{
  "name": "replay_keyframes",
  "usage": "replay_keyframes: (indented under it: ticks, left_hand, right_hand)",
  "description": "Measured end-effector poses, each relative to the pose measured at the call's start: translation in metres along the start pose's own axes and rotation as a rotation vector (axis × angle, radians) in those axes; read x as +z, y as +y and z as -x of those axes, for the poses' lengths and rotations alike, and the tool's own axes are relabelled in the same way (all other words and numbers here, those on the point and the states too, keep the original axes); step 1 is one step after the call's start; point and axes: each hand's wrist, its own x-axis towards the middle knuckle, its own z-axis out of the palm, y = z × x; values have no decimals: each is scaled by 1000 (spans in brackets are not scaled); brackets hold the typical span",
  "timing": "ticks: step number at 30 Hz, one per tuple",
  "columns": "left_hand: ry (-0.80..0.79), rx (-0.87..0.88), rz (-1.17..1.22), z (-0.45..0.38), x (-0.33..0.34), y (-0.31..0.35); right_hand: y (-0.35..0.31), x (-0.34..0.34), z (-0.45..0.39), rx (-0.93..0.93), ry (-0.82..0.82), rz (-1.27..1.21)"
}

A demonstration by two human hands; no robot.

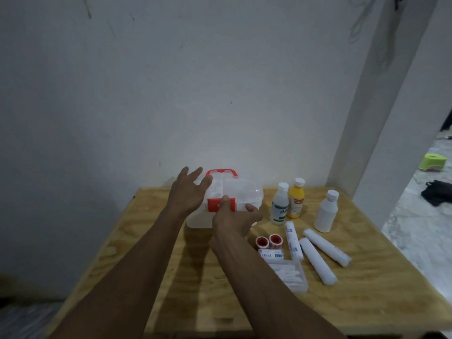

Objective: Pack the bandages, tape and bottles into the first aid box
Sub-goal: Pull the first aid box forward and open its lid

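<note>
I have the first aid box (223, 199) at the far edge of the wooden table (156, 277), against the wall, lid down with its red handle (222, 171) standing up at the back. My right hand (234, 217) is at the box's near face, thumb pressed on the red latch (221, 204) and the other fingers curled under toward the box's right side; I judge this is the release of the catch. My left hand (188, 189) is spread flat, fingers apart, over the lid's left end, gripping nothing, most likely to steady the box while the latch gives.

Nothing looks packed yet. All the supplies sit to the right of the box: three bottles, a white one with green print (279, 204), a yellow one (296, 198) just beside it, and a plain white one (326, 211) farther right. Nearer me lie three rolled bandages (318, 256), two red-cored tape rolls (269, 241), and a clear case (291, 275) whose contents I cannot make out.
</note>
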Motion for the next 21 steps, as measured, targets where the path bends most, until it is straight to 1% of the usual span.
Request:
replay_keyframes:
  ticks: [4, 9, 12, 14, 16, 18, 21]
  left_hand:
    - [-6, -3, -13, 0, -1, 0]
    - [-2, -9, -2, -2, -1, 0]
    - [5, -10, -7, -1, -3, -1]
    - [6, -6, -1, 0, -4, -1]
    - [4, 10, 12, 1, -3, 1]
    - [0, 22, 13, 0, -2, 3]
    - [-8, 24, 9, 1, -3, 0]
  right_hand:
    - [9, -8, -1, -55, -64, 38]
    - [6, -13, -1, -136, -87, 40]
    - [4, -19, 2, -184, -118, 91]
    - [5, -26, 4, -321, -140, 162]
    - [2, -34, 3, -538, -175, 258]
    - [-4, -39, 0, -726, -264, 359]
    - [-15, -43, -7, -921, -427, 531]
